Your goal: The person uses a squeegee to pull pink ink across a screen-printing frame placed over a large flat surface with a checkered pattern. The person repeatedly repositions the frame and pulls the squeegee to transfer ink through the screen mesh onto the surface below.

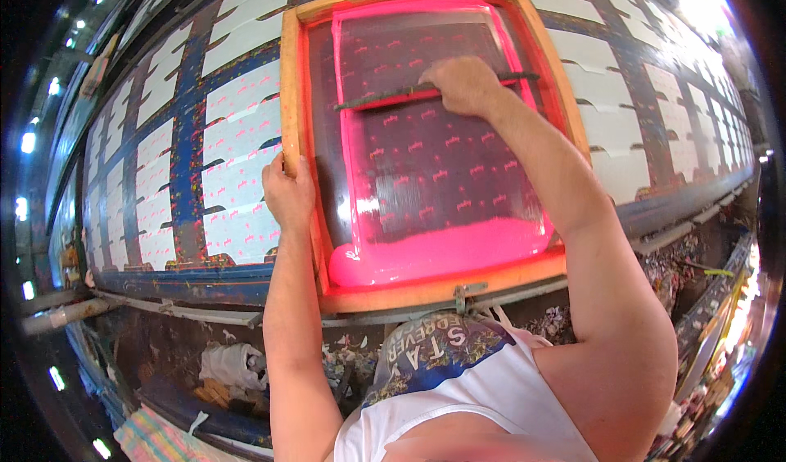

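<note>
A screen-printing frame with orange-stained wooden sides (292, 69) lies flat in front of me on the long table. Its dark mesh (438, 175) carries small pink motifs, and a thick pool of bright pink ink (442, 253) lies along the near end. My right hand (465, 85) is closed around a long, thin squeegee (385, 99), which spans most of the mesh crosswise in the far half. At the frame's left side, my left hand (288, 192) grips the wooden edge, its fingertips partly hidden. What lies under the mesh cannot be made out clearly.
White pieces with pink prints (241, 167) lie in columns left of the frame. Plain white pieces (606, 135) lie to its right. A metal bracket (467, 292) sits at the frame's near edge, by a rail. Scraps and a white bag (233, 366) lie below the table.
</note>
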{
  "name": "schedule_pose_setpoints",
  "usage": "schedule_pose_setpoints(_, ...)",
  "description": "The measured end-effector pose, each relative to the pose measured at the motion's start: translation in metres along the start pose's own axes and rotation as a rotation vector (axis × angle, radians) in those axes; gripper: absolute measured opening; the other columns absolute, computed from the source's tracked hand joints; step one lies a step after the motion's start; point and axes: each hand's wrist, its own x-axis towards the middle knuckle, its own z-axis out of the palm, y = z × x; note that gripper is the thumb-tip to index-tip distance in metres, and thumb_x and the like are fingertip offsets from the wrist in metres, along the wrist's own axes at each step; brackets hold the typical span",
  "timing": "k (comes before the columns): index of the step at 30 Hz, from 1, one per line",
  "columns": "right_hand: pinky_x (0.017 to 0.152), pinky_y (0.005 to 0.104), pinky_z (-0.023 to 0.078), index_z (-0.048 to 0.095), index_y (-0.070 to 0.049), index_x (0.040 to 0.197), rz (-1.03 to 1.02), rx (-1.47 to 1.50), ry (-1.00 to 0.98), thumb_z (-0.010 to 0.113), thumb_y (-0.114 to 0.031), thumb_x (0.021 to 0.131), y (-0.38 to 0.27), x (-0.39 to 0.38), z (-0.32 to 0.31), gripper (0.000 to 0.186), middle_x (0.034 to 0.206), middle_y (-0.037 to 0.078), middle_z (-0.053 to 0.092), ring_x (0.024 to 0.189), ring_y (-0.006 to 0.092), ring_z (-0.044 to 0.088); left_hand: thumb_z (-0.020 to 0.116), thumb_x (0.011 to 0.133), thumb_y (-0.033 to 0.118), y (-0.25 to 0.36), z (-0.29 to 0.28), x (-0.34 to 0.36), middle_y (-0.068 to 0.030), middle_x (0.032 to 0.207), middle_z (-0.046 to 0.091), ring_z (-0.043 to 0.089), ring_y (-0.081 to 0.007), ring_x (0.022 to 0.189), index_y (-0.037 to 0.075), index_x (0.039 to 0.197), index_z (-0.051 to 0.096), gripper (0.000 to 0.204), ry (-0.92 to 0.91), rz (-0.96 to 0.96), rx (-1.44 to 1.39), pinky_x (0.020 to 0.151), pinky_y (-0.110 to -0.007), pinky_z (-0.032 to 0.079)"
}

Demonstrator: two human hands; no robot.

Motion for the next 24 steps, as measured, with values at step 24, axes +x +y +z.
schedule_pose_setpoints(24,0.095,0.0499,0.057,0.081,-0.009,0.120,-0.062,0.136,0.123,0.087,-0.048,0.088,-0.206,-0.283,0.001,0.051,0.109,0.013,0.076,0.109,0.0346,0.073,0.076,0.102,0.039,0.007,-0.006,-0.004,-0.0260,0.139,0.072,0.069,-0.0456,0.130,0.001,0.147,0.068,0.059,-0.044,-0.047,0.080,0.107,-0.058,0.058)
